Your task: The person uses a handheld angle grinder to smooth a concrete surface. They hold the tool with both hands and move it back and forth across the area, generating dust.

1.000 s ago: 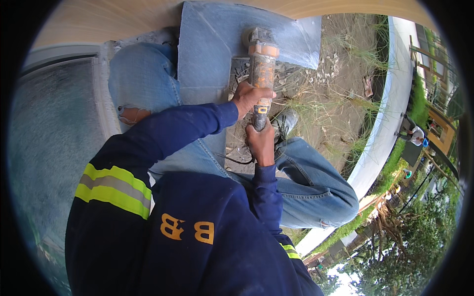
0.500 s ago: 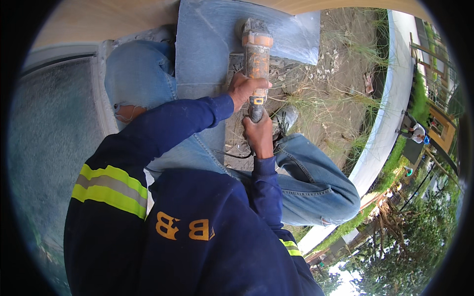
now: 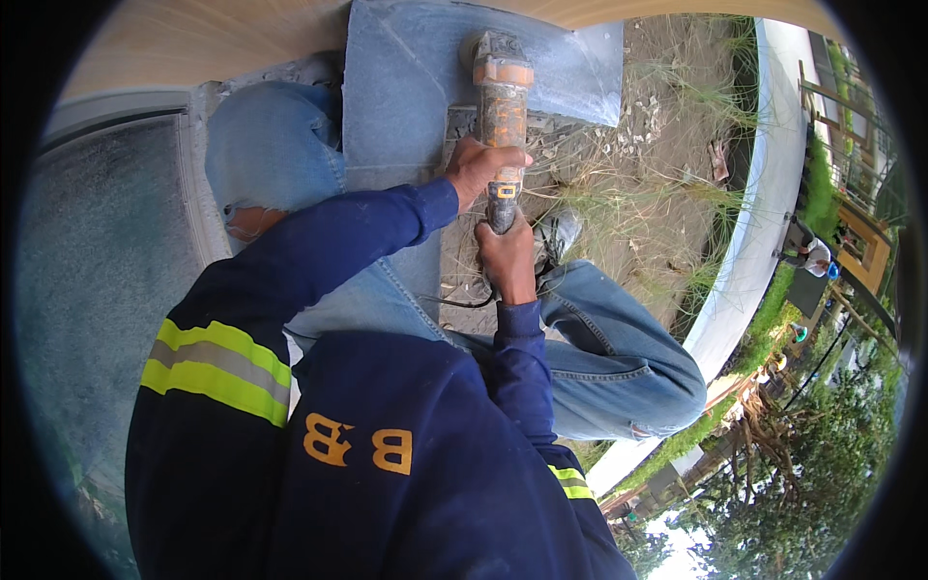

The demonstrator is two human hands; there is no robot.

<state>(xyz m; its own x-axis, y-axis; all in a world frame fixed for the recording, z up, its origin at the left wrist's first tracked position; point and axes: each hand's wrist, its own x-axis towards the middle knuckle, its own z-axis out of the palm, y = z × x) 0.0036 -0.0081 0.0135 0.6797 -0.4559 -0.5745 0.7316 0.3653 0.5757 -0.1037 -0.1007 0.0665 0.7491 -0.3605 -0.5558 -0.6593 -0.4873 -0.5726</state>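
I grip a dusty grey and orange power tool point(image 3: 502, 106), which looks like an angle grinder, with both hands. My left hand point(image 3: 477, 169) is closed around the lower part of its body; lower down, my right hand point(image 3: 506, 253) is closed around its rear handle. The tool's head rests at or just over a grey slab point(image 3: 575, 77) with pale scored lines; whether it touches is hidden. A black cord point(image 3: 464, 302) runs from near my right hand. My jeans-covered knee point(image 3: 261, 145) lies left of the slab, my other leg point(image 3: 619, 358) bent at the right.
A wooden panel point(image 3: 174, 48) borders the top, a dusty grey pane point(image 3: 106, 222) the left. Dry soil with grass tufts point(image 3: 677, 174) lies right of the slab, beside a white curb point(image 3: 759, 193). Farther off are a person in a blue helmet point(image 3: 812, 259), timber frames and trees point(image 3: 793, 464).
Over the last second both hands and the tool have moved slightly up and left in the picture, further onto the slab. My grip on the tool is the same.
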